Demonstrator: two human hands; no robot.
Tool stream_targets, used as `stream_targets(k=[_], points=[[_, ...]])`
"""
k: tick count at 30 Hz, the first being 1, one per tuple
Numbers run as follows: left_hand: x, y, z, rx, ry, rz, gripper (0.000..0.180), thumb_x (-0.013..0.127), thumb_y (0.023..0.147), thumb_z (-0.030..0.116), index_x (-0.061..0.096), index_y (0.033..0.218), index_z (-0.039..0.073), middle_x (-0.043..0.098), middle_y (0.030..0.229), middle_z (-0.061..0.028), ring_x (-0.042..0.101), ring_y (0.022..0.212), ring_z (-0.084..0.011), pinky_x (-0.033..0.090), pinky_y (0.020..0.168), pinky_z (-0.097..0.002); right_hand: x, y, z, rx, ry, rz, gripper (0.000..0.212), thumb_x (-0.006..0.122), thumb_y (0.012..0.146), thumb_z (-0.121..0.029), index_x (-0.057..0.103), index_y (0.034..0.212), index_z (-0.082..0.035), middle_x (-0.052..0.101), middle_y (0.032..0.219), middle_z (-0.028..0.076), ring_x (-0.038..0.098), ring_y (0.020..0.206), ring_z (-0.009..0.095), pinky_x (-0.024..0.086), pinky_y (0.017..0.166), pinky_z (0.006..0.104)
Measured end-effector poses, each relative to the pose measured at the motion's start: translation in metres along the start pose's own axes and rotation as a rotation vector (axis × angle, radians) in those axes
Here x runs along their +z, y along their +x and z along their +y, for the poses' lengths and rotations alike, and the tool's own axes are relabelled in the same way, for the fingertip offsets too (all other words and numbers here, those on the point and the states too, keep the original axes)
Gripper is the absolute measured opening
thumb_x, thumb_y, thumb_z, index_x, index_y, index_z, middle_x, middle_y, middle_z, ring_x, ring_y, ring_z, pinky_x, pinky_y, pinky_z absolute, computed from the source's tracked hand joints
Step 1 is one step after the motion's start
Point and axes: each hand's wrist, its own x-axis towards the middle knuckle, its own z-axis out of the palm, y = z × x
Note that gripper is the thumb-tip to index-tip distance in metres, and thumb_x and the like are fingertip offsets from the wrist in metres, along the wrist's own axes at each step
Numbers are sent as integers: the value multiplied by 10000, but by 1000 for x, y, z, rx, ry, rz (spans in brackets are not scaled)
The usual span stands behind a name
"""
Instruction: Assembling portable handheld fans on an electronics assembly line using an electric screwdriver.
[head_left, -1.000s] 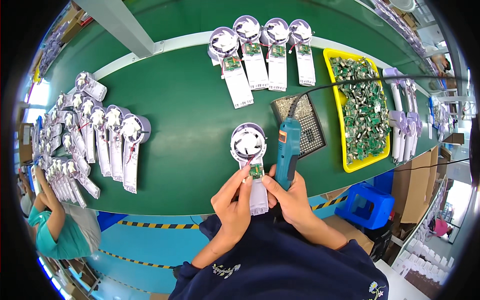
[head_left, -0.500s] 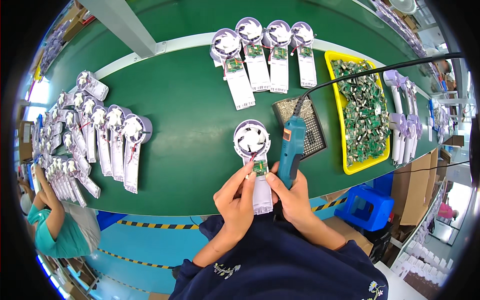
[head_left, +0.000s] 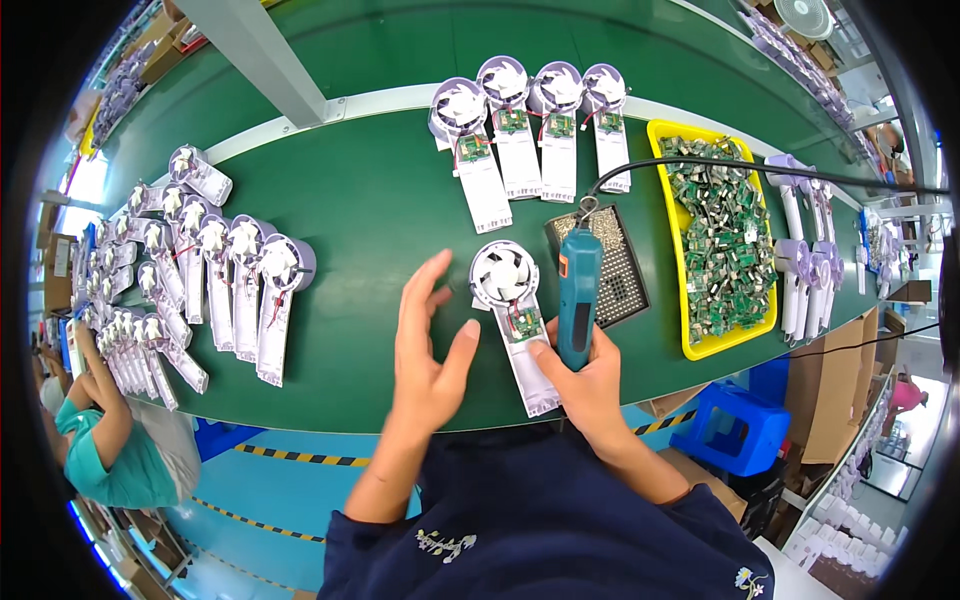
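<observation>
"What did your grip have?"

"My left grip [head_left: 425, 372] was wide and empty beside the white fan [head_left: 504, 275]; my right grip [head_left: 590, 388] held the teal screwdriver [head_left: 577, 295], thumb against the fan's handle [head_left: 528, 375], near the worktop's [head_left: 370, 300] front edge."

"How far along was the fan?"

"Its green board [head_left: 524, 322] sat in place; whether screwed down, I couldn't tell. Beyond, four fans [head_left: 483, 190] had boards too. The fans at left [head_left: 274, 325] showed none clearly, and loose boards [head_left: 720, 235] filled the yellow tray [head_left: 685, 300]."

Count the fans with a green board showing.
5: four fans at the far side of the table, one fan touched by the right hand. More may be hidden in the left pile.
</observation>
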Motion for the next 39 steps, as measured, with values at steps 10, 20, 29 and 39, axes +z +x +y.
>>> stream_targets(k=[10,20,29,39], points=[[-10,43,-5,93,455,-290,623,749,776,74,500,1347,71,584,1311,-116,494,1263,-337,301,1153,-463,-1,9,-3,-68,-136,-16,222,735,833,-102,647,992,25,676,843,30,591,736,70,490,671,251],[-12,43,6,90,250,-386,704,655,740,35,450,1410,100,478,1410,-176,427,1327,-365,248,1168,-492,-7,17,4,-72,-189,-64,201,734,843,-112,662,978,19,677,816,33,591,717,74,497,655,268],[1,34,8,300,414,-333,458,700,720,3,689,1167,98,410,1484,-183,384,1379,-393,343,1117,-456,-2,17,-5,-76,-217,-66,151,753,836,-54,623,897,-10,621,767,-14,554,696,35,465,612,222],[21,16,-3,366,462,-62,228,728,728,-27,744,936,66,559,1306,-125,499,1232,-345,441,990,-434,-8,20,1,-40,-266,-99,203,765,834,-79,635,967,2,637,803,-1,569,712,42,488,631,232]])
